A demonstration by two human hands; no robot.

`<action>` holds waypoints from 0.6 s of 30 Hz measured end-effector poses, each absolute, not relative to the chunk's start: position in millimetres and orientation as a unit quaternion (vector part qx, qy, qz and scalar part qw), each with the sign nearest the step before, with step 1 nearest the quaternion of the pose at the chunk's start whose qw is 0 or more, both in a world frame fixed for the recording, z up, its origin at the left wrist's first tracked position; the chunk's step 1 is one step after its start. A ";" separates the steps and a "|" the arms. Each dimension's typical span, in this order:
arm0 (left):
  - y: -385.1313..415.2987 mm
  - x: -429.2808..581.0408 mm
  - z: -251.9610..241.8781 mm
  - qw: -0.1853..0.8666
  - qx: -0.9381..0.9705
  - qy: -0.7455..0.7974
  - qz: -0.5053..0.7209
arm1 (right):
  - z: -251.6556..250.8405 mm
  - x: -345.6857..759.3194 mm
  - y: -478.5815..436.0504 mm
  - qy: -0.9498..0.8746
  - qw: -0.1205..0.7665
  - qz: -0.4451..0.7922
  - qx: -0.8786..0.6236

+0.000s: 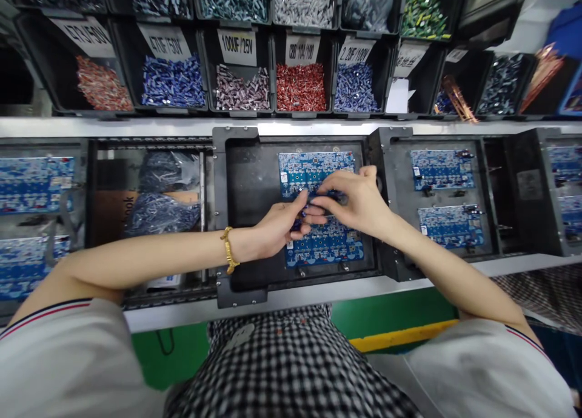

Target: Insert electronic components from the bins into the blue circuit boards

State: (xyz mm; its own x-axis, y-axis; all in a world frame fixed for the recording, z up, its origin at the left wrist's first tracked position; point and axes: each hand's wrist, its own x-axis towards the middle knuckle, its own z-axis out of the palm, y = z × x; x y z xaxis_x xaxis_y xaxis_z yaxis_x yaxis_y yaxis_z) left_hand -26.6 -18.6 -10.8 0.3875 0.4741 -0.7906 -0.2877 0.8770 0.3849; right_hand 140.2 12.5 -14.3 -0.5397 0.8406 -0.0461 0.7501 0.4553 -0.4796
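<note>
Two blue circuit boards lie one behind the other in a black tray: the far board (pixel 318 161) and the near board (pixel 325 248). Above the gap between them, my left hand (pixel 282 224) is closed with its palm turned up, holding several small blue capacitors (pixel 296 225) in its curled fingers. My right hand (pixel 357 202) comes in from the right, thumb and forefinger pinched together close to my left fingertips. What sits in that pinch is too small to make out. Both hands partly cover the boards.
Bins of loose components line the back, among them blue capacitors (pixel 173 81) and red parts (pixel 300 87). Another tray with two boards (pixel 443 169) stands to the right. At left are bags of dark parts (pixel 161 215) and more boards (pixel 34 184). Raised black tray walls (pixel 384 163) separate the stations.
</note>
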 end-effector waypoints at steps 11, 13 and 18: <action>-18.3 -20.8 -12.5 0.840 0.106 0.493 0.201 | -29.5 182.3 34.2 -0.846 0.049 0.175 -0.500; -19.1 -21.7 -14.3 0.832 0.134 0.499 0.203 | -34.5 185.6 36.9 -0.850 0.042 0.177 -0.494; -19.8 -23.3 -16.3 0.830 0.135 0.494 0.219 | -33.1 182.3 34.9 -0.855 0.036 0.168 -0.489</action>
State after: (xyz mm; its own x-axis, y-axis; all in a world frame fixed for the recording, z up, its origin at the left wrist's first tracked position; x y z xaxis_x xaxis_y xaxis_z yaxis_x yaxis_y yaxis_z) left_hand -23.3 -19.8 -16.3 0.4152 0.4966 -0.7622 -0.2303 0.8679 0.4401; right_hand 182.3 34.9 -33.1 -0.5196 0.8483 -0.1022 0.8239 0.4658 -0.3228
